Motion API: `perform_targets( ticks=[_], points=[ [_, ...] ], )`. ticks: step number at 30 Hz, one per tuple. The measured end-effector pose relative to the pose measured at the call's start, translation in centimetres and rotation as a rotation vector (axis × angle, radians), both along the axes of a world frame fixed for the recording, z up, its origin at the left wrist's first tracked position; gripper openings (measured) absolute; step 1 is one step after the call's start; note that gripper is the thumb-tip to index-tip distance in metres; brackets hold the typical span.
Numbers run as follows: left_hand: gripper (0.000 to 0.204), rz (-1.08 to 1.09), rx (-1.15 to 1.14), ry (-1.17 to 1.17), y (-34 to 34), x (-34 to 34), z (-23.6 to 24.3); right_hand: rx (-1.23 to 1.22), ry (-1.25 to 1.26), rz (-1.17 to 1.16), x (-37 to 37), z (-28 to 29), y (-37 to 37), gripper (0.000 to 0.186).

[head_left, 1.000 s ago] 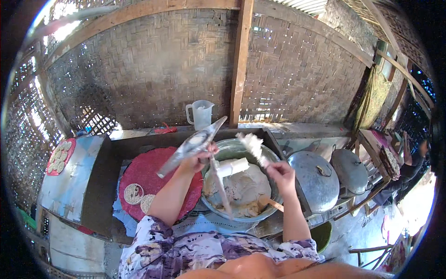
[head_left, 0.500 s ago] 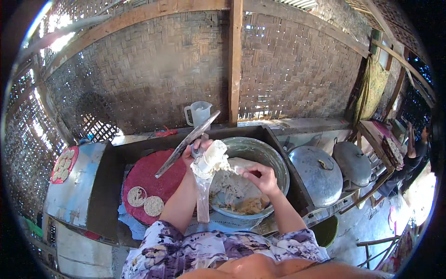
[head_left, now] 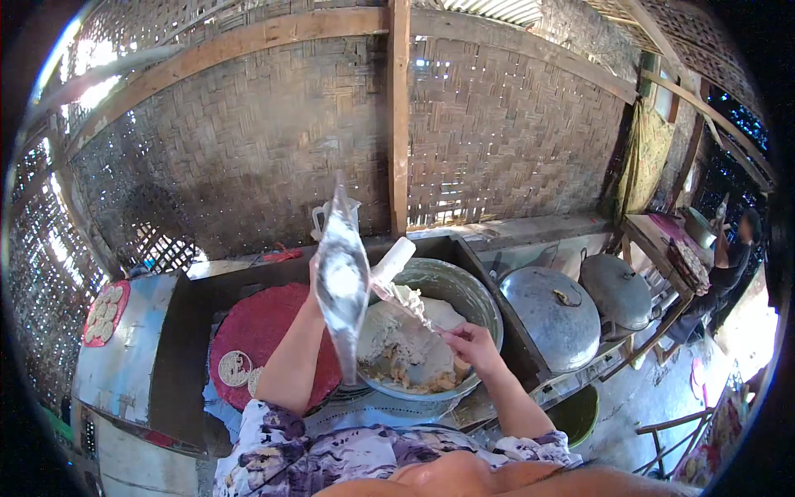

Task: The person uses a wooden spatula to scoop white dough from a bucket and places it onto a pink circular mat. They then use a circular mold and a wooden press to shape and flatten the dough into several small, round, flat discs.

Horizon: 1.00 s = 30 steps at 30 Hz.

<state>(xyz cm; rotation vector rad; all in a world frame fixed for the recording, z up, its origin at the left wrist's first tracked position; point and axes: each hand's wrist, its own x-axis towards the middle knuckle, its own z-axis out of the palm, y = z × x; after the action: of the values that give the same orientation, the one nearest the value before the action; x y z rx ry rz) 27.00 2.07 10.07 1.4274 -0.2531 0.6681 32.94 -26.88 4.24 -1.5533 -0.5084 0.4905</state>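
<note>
My left hand [head_left: 314, 280] is closed on a wooden press and mostly hidden behind it. The press's long board [head_left: 341, 248] stands nearly upright, a shiny round patch at its middle. Beside it juts a white cylinder [head_left: 394, 260], with pale sticky dough [head_left: 408, 300] smeared below it along a narrow strip. My right hand [head_left: 474, 345] pinches at the lower right end of that dough-coated strip; exactly what lies between the fingertips is hard to see. Under both hands is a large metal basin [head_left: 489, 302] holding a mass of pale dough [head_left: 414, 340] with browner lumps.
Left of the basin lies a round red mat [head_left: 257, 319] with two round noodle-like pieces [head_left: 235, 368]. More rounds rest on a red tray [head_left: 106, 313] at far left. Two lidded pots [head_left: 551, 319] stand right. A white jug [head_left: 319, 217] is behind the press. Another person [head_left: 730, 265] is at far right.
My left hand has turned the press, swinging its long board from diagonal to nearly upright and its other strip toward my right hand. My right hand has moved slightly nearer to me.
</note>
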Motion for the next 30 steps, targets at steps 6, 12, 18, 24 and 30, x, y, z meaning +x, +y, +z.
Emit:
perform_targets(
  ticks=[6,12,18,24,30],
  points=[
    [0.013,0.129,0.304,-0.084,-4.1,-0.9,1.3,0.050,-0.010,-0.036,-0.4,-1.2,0.3,0.022],
    [0.022,0.439,1.160,-0.367,-5.4,-2.5,1.7,0.013,0.016,-0.039,-1.9,-0.7,-0.1,0.023],
    [0.021,0.249,0.406,-0.053,-2.3,-4.6,1.3,-0.314,-0.481,-0.299,0.0,-0.8,-1.5,0.032],
    [0.022,0.012,-0.179,-0.244,2.6,-10.3,3.3,-0.330,-1.143,-0.155,-1.7,-0.7,1.6,0.043],
    [0.031,-0.317,-0.122,-0.540,0.5,-14.0,4.6,0.414,0.815,0.946,-15.2,7.3,10.8,0.110]
  ],
)
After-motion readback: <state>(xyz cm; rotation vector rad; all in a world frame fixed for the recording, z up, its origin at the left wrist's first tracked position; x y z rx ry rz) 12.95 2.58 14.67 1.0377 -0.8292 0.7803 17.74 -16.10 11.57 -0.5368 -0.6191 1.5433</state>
